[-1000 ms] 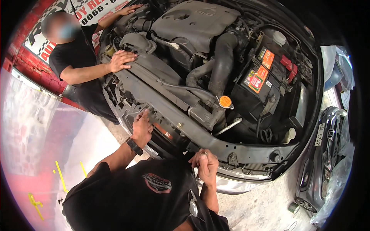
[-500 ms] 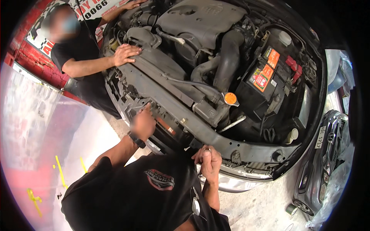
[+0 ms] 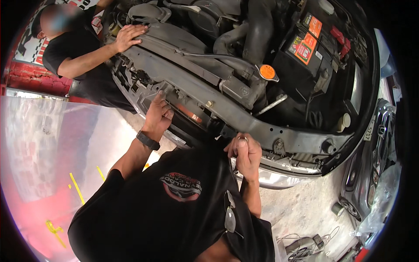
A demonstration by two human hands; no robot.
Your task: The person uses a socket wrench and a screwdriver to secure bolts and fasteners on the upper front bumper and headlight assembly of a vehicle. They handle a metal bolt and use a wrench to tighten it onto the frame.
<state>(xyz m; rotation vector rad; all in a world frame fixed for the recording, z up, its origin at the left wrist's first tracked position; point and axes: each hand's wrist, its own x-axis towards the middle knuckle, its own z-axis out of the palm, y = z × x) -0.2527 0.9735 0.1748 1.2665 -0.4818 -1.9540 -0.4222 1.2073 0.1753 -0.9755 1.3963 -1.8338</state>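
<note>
My left hand [image 3: 158, 114], with a black watch at its wrist, is at the black plastic trim [image 3: 162, 88] behind the car's front edge. One digit stretches up against this trim while the other fingers curl in; whether they hold anything is hidden. Farther right, my right hand [image 3: 247, 156] is closed in a fist in front of the grey metal crossbar [image 3: 262, 129]. A small shiny metal end [image 3: 242, 139] shows at the top of the fist; the rest of it is covered by my fingers.
A co-worker [image 3: 83, 56] in black leans at the left, one hand [image 3: 129, 37] on the crossbar's far end. Beyond the bar are an orange radiator cap [image 3: 267, 71] and a black battery [image 3: 297, 56]. A detached grey bumper [image 3: 371, 161] and cables [image 3: 305, 244] lie at right.
My view has shifted, so the engine bay sits higher in the picture and cables show at lower right. Both my hands remain at the car's front; my left hand's pose has turned slightly.
</note>
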